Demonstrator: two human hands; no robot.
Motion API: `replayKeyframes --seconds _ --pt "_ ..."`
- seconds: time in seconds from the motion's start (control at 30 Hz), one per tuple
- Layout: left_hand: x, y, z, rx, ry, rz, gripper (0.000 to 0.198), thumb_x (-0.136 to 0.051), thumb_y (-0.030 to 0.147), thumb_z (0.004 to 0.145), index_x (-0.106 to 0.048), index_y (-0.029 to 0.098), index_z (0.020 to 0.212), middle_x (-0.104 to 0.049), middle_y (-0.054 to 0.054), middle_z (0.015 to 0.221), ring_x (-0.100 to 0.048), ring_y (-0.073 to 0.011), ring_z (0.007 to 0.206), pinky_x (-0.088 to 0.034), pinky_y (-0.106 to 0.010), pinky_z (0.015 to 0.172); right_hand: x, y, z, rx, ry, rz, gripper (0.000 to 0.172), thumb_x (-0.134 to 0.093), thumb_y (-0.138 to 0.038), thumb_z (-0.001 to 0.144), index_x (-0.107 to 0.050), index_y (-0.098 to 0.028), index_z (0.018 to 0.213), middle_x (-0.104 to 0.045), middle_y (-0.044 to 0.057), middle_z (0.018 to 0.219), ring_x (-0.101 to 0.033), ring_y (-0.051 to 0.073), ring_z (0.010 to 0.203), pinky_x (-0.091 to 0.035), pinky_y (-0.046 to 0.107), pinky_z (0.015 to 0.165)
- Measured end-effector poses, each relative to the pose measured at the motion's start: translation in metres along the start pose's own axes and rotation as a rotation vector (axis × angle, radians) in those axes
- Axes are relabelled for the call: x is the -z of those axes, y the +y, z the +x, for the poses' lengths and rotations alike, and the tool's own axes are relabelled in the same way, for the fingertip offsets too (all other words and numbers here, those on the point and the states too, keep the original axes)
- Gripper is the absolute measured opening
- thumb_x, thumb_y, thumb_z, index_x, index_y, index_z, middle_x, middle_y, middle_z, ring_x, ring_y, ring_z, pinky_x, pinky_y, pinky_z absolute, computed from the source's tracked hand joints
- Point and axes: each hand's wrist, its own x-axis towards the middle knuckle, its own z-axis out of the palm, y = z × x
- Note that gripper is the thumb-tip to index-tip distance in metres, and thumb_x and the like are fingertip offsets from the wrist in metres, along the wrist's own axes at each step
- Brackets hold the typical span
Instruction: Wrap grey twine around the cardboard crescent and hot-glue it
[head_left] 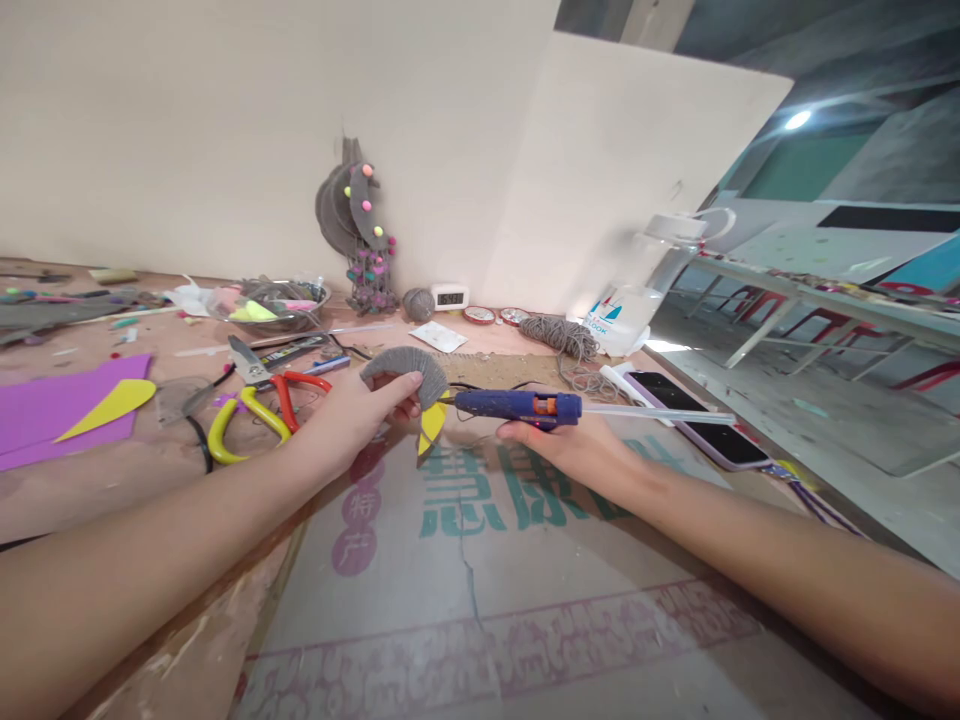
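Left hand (pixel 367 408) pinching grey crescent (pixel 409 362), thumb (pixel 403 388) pressing its front; yellow piece (pixel 431 430) showing just below grip; right hand (pixel 581 448) clasping blue glue gun (pixel 499 404), nozzle (pixel 451 401) pointing at crescent; cardboard (pixel 540 570) lying beneath both

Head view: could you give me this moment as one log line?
left hand: holds gray crescent | right hand: holds glue gun | nozzle: near yellow piece, contact unclear | phone: right side
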Motion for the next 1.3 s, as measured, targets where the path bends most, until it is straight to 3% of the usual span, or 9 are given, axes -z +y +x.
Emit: replayKeyframes --seconds 0.2,0.53,0.67,0.83,1.1,1.3 --pt "0.0 -0.001 0.0 0.013 -0.019 -0.023 0.023 -0.06 0.039 0.071 -0.057 0.017 0.067 -0.06 0.001 0.059 -0.056 -0.0118 0.056 -0.045 -0.023 0.057 0.0 0.005 0.002 0.011 0.077 -0.045 0.028 -0.061 -0.046 0.07 -0.058 -0.019 0.078 -0.061 0.0 0.07 -0.054 0.014 0.062 -0.045 0.026 0.058" --pt "0.0 -0.001 -0.001 0.026 -0.007 -0.05 0.023 -0.062 0.039 0.069 -0.058 0.017 0.071 -0.061 0.001 0.062 -0.056 -0.0124 0.056 -0.045 -0.025 0.058 0.0 0.012 0.004 -0.002 0.087 -0.066 0.032 -0.059 -0.049 0.071 -0.061 -0.02 0.082 -0.064 0.001 0.073 -0.057 0.016 0.063 -0.047 0.028 0.059" --pt "0.0 0.0 0.0 0.036 -0.003 -0.058 0.023 -0.063 0.039 0.068 -0.058 0.017 0.071 -0.06 0.001 0.059 -0.056 -0.0123 0.055 -0.045 -0.024 0.056 0.0 0.01 0.005 0.036 0.105 -0.042 0.03 -0.06 -0.047 0.07 -0.063 -0.02 0.082 -0.067 0.002 0.079 -0.06 0.018 0.072 -0.049 0.03 0.066" --pt "0.0 0.0 -0.001 0.026 -0.01 -0.063 0.023 -0.063 0.039 0.069 -0.059 0.017 0.072 -0.061 0.0 0.06 -0.056 -0.0117 0.055 -0.045 -0.022 0.055 0.001 0.01 0.005 0.04 0.116 -0.024 0.036 -0.061 -0.046 0.071 -0.063 -0.021 0.097 -0.068 0.003 0.092 -0.062 0.02 0.081 -0.049 0.035 0.077" --pt "0.001 -0.002 0.0 0.018 -0.01 -0.054 0.023 -0.063 0.04 0.069 -0.059 0.017 0.071 -0.061 0.0 0.06 -0.056 -0.0121 0.055 -0.045 -0.023 0.055 0.0 0.009 0.007 0.035 0.101 0.013 0.037 -0.062 -0.047 0.07 -0.064 -0.023 0.099 -0.067 0.003 0.102 -0.061 0.022 0.093 -0.047 0.038 0.086" --pt "-0.001 0.001 -0.001 0.029 -0.019 -0.071 0.022 -0.062 0.038 0.07 -0.059 0.016 0.07 -0.06 0.0 0.06 -0.055 -0.0107 0.054 -0.044 -0.021 0.054 0.0 0.012 0.008 0.049 0.098 0.019 0.034 -0.061 -0.045 0.072 -0.066 -0.022 0.096 -0.069 0.003 0.097 -0.063 0.021 0.09 -0.049 0.036 0.083"
